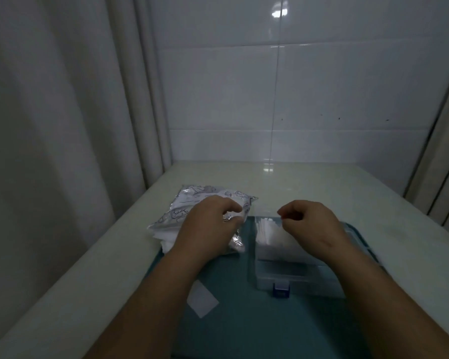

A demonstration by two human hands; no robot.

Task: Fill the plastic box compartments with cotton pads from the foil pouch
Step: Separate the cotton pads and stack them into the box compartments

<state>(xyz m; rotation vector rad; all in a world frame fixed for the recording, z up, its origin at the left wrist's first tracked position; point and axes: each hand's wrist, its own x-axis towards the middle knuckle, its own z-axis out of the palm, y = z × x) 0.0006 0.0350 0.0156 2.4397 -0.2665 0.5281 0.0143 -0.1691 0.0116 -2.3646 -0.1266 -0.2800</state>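
Pale countertop, teal mat laid on it. Left hand grips foil pouch at mat's far-left corner, apparently steadying it for withdrawal. Right hand hovers over plastic box, fingers curled, nothing visibly held. Cotton pads occupy 1 far compartment.

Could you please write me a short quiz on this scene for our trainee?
1. True or false: the left hand touches the pouch.
2. The box's latch is: A red, B blue, C green.
3. Fill in: the loose white square lies on the teal ___.
Key: 1 true; 2 B; 3 tray.
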